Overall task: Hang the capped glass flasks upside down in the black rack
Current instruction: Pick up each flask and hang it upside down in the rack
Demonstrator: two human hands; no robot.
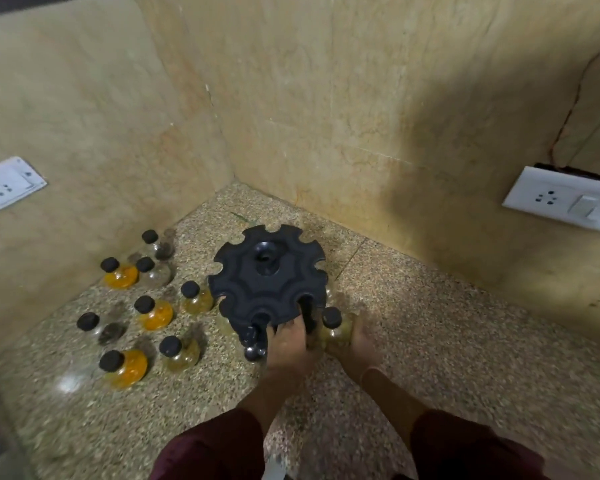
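At the near rim of the black rack, our left hand lies with its fingers against it; whether they curl around the rim we cannot tell, because it is blurred. Our right hand grasps one flask just beside the rack, with the cap upward. We judge the danger is in the turning: the round glass may slip from the fingers, a loose cap may leak, and the rack may tip when the neck pushes it.

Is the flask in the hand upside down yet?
No, upright: the flask in the right hand has its black cap on top.
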